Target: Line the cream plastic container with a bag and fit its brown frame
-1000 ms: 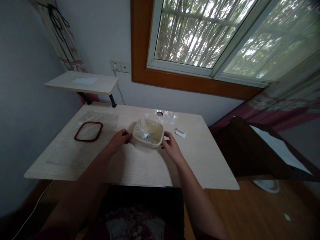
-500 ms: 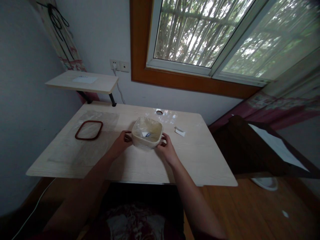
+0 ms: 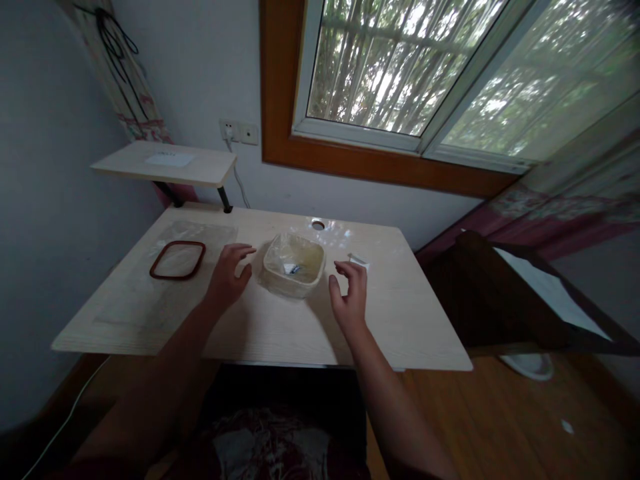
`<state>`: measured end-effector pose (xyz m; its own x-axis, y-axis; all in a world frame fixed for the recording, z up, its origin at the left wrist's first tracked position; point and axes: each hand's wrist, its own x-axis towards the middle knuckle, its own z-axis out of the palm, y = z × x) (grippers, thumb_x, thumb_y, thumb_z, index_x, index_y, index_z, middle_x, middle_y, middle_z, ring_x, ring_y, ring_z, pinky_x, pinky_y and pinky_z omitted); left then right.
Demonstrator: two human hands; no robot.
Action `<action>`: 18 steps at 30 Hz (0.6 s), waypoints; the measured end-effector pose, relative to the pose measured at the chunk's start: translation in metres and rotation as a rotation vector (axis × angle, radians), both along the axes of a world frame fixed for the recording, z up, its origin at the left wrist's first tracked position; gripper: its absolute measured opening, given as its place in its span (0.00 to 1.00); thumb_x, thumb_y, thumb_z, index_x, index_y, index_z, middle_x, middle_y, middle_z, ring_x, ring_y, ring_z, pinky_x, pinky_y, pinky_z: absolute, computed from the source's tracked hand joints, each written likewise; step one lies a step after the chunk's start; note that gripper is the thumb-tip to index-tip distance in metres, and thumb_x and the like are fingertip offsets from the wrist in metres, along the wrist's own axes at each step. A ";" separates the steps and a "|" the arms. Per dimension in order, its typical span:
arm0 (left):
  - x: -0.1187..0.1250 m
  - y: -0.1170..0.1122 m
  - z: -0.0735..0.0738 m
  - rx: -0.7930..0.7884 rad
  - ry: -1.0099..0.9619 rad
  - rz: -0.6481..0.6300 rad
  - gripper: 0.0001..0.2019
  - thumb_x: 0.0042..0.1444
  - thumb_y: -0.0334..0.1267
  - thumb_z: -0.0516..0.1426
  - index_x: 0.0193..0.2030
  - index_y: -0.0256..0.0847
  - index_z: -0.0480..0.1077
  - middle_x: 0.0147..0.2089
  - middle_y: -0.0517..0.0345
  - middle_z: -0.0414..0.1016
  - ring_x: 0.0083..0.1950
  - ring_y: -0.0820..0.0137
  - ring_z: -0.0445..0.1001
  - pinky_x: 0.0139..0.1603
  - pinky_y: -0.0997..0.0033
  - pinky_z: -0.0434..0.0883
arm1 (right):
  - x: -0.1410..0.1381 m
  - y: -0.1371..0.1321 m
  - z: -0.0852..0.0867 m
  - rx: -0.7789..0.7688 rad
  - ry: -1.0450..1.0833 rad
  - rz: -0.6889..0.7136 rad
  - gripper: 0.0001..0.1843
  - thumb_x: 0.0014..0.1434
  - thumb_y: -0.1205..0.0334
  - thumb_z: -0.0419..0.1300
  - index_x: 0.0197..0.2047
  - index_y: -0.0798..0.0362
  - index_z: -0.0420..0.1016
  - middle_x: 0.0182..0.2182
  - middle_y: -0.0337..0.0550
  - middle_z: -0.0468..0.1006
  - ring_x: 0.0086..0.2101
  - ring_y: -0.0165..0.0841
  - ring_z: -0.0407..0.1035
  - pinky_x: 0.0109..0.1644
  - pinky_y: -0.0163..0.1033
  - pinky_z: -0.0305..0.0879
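A cream-coloured bin with rounded corners stands on the desk, lined with a clear plastic bag. Inside it lies a small white and blue item, too small to name. My left hand hovers just left of the bin, fingers and thumb apart, holding nothing. On the bin's other side my right hand is likewise open and clear of the rim, partly covering a small white piece. A reddish-brown rounded square ring rests on a flat clear plastic sheet at the left.
The pale wooden desk carries a raised shelf at its back left, with a paper on it. A round cable hole sits near the back edge. Dark furniture stands to the right.
Both hands have let go of the bin's sides and moved outward, the left hand to the left and the right hand to the right. The bin stays in place.
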<state>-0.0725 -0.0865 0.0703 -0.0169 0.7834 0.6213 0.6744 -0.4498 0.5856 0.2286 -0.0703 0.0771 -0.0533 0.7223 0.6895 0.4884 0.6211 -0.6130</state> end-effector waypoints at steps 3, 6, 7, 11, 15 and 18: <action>0.009 -0.001 0.049 0.091 0.181 -0.253 0.13 0.64 0.31 0.52 0.53 0.43 0.72 0.54 0.50 0.76 0.61 0.62 0.71 0.64 0.52 0.68 | -0.003 -0.001 0.024 0.053 -0.208 0.216 0.16 0.64 0.64 0.61 0.55 0.45 0.73 0.50 0.48 0.73 0.52 0.43 0.68 0.57 0.55 0.67; 0.027 0.010 0.084 -0.017 0.421 -0.498 0.13 0.66 0.32 0.51 0.52 0.42 0.73 0.50 0.50 0.79 0.55 0.64 0.75 0.59 0.60 0.70 | -0.010 0.002 0.032 0.088 -0.336 0.416 0.12 0.62 0.62 0.64 0.49 0.45 0.75 0.46 0.45 0.77 0.50 0.42 0.70 0.60 0.57 0.66; 0.033 0.017 0.090 -0.083 0.522 -0.553 0.13 0.66 0.33 0.51 0.51 0.42 0.74 0.48 0.51 0.79 0.51 0.65 0.76 0.55 0.63 0.71 | -0.012 0.004 0.032 0.098 -0.338 0.452 0.09 0.62 0.62 0.64 0.47 0.45 0.76 0.44 0.43 0.77 0.49 0.41 0.70 0.62 0.58 0.64; 0.059 0.051 0.095 -0.352 0.725 -0.676 0.08 0.60 0.33 0.56 0.41 0.42 0.77 0.39 0.54 0.80 0.39 0.66 0.77 0.44 0.68 0.71 | -0.015 0.005 0.025 0.064 -0.259 0.494 0.05 0.62 0.62 0.65 0.43 0.44 0.77 0.42 0.43 0.77 0.49 0.40 0.71 0.65 0.60 0.62; 0.080 0.072 0.081 -0.630 0.733 -0.582 0.06 0.48 0.31 0.63 0.34 0.42 0.79 0.31 0.53 0.79 0.35 0.63 0.75 0.42 0.66 0.68 | -0.013 0.001 0.018 0.012 -0.182 0.482 0.06 0.60 0.60 0.67 0.41 0.42 0.77 0.44 0.44 0.75 0.53 0.42 0.70 0.64 0.60 0.65; 0.091 0.072 0.064 -0.752 0.661 -0.494 0.07 0.43 0.29 0.65 0.31 0.40 0.79 0.29 0.51 0.78 0.35 0.58 0.75 0.43 0.62 0.68 | -0.010 -0.001 0.014 -0.014 -0.165 0.450 0.09 0.57 0.58 0.69 0.42 0.41 0.78 0.46 0.45 0.73 0.55 0.45 0.68 0.63 0.62 0.66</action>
